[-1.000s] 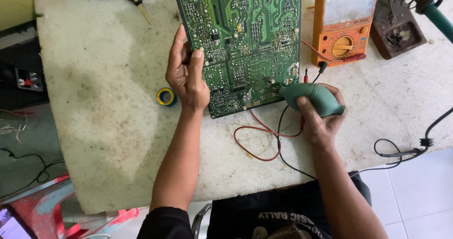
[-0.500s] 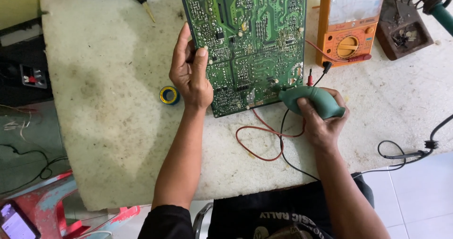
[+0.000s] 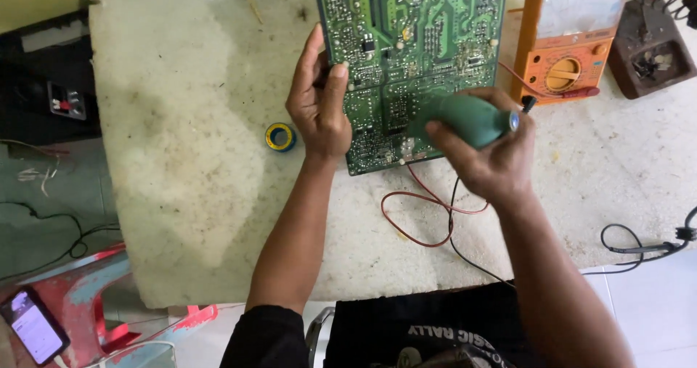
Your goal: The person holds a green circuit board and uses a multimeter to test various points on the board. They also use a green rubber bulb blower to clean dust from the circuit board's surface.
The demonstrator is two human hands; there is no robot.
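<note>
Left fingers (image 3: 335, 78): clamped on the left edge of the green circuit board (image 3: 414, 41), thumb on top, apparently to steady it.
Left hand (image 3: 318, 107): at 9 o'clock of the board.
Right fingers (image 3: 439, 132): wrapped round a green bulb-handled tool (image 3: 465, 120), held over the board's lower right part.
Right hand (image 3: 490, 157): at 5 o'clock of the board.
Board: lay solder side up on the pale surface (image 3: 181, 157).
Red and black leads (image 3: 421, 219): looped at 6 o'clock.
Orange meter (image 3: 570, 45): at 3 o'clock.
Tape roll (image 3: 279, 136): just left of the left hand.
</note>
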